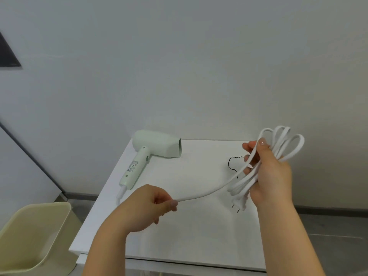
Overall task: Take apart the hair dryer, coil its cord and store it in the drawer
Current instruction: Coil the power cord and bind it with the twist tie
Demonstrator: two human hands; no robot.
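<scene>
Right hand (272,176) is raised above the counter (189,236), fingers curled round a bundle of white cord (209,193). I count about 4 loops (282,140) fanning out above the thumb. The 2-pin plug (239,204) hangs from the bottom of the bundle, just under that hand and clear of the counter top.

Left hand (147,206) is lower and nearer me. It pinches the cord between thumb and curled fingers, and 1 loose stretch of cord runs from that pinch up into the right hand's grip.

The pale green hair dryer (157,145) lies on its side on the counter, beyond the left hand and well apart from the right. Its handle points back toward the left hand, and its open barrel end faces the right-hand side. A short white cord stub (121,193) leaves the handle end, just left of the left hand.

A thin black wire loop (231,162) lies on the counter just left of the right hand's fingers, partly hidden by them; can't tell what it is.

A cream plastic bin (35,232) stands left of the left hand, beside the counter.
</scene>
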